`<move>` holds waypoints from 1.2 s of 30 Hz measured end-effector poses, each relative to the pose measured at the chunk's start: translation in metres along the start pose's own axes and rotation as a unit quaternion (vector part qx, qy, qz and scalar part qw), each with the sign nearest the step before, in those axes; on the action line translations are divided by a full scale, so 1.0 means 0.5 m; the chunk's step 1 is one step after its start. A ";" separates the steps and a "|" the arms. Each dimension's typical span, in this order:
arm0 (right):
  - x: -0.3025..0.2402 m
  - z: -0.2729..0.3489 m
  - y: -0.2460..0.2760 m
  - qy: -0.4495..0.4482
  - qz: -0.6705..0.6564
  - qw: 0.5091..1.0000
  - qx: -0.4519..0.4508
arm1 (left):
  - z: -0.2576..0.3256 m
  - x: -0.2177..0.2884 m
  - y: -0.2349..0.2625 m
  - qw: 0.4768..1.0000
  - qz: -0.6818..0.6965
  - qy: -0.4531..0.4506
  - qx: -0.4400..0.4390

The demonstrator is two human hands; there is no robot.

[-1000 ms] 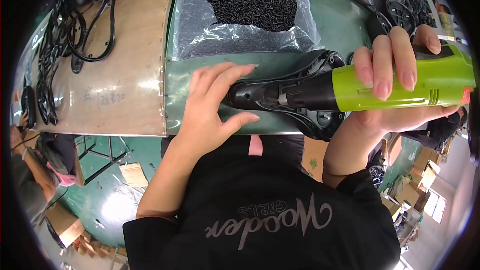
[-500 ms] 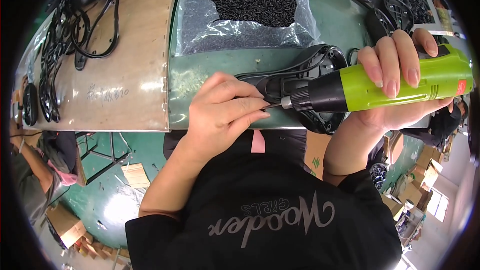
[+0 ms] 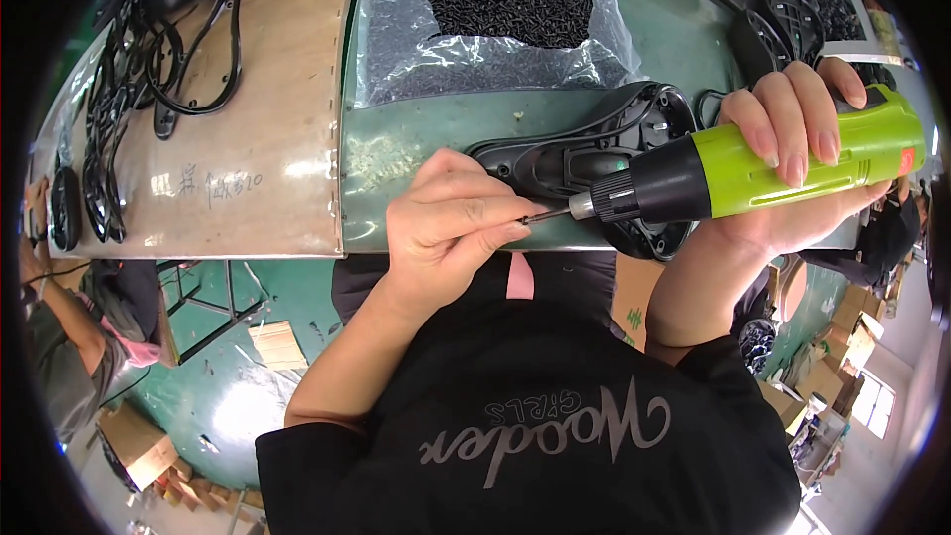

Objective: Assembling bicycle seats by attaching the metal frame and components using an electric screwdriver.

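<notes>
My right hand [image 3: 788, 129] is wrapped round a lime-green and black electric screwdriver [image 3: 768, 173], held nearly level and pointing left. Its thin metal bit [image 3: 557, 214] reaches the fingertips of my left hand [image 3: 441, 223]. There the left thumb and forefinger are pinched on what looks like a small black screw, mostly hidden by the fingers. Behind the tool lies a black moulded plastic part [image 3: 550, 160] with a rounded, wider right end, near the table's front edge. The screwdriver hides some of it.
A clear plastic bag [image 3: 396, 74] bears a heap of small black screws [image 3: 507, 0]. Black looped frames [image 3: 233, 50] lie on the brown board [image 3: 267, 139] at left. More black parts [image 3: 768, 35] stand at back right. Another person's arm [image 3: 74, 312] shows at far left.
Slightly more of the screwdriver's bit shows between its nose and my left fingertips. Both hands keep their grip, and the whole view has shifted a little.
</notes>
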State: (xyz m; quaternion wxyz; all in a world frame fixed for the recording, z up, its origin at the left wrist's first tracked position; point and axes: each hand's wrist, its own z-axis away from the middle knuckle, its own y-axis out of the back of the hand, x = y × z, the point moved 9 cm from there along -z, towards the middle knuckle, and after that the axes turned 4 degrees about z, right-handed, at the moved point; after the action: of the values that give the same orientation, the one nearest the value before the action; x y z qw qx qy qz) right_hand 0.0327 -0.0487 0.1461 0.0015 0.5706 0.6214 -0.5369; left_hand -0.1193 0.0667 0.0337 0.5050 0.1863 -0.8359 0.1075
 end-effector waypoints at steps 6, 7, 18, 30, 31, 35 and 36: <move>-0.013 0.018 -0.071 0.031 0.074 0.986 -0.146 | -0.012 0.030 0.004 0.989 -0.142 -0.039 0.021; -0.013 0.023 -0.091 0.039 0.094 0.979 -0.176 | -0.015 0.030 0.002 0.989 -0.140 -0.039 0.019; -0.030 0.005 0.009 0.044 0.091 0.993 -0.062 | -0.040 -0.029 0.010 0.963 -0.253 0.045 -0.080; -0.010 -0.020 0.019 -0.050 0.143 0.981 -0.118 | -0.034 -0.057 -0.017 0.966 -0.227 0.042 -0.115; -0.009 -0.021 0.016 -0.052 0.148 0.979 -0.128 | -0.035 -0.054 -0.017 0.967 -0.227 0.036 -0.111; 0.008 -0.024 -0.001 -0.055 0.163 0.971 -0.165 | -0.037 -0.056 -0.014 0.966 -0.228 0.050 -0.114; 0.014 -0.023 -0.006 -0.053 0.156 0.969 -0.183 | -0.039 -0.056 -0.013 0.966 -0.222 0.055 -0.117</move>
State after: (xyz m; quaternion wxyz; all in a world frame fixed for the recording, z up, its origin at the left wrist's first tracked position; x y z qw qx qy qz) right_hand 0.0355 -0.0354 0.1488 0.2227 0.6216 0.6114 -0.4361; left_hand -0.0890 0.0735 0.0178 0.5800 0.3006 -0.7510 -0.0963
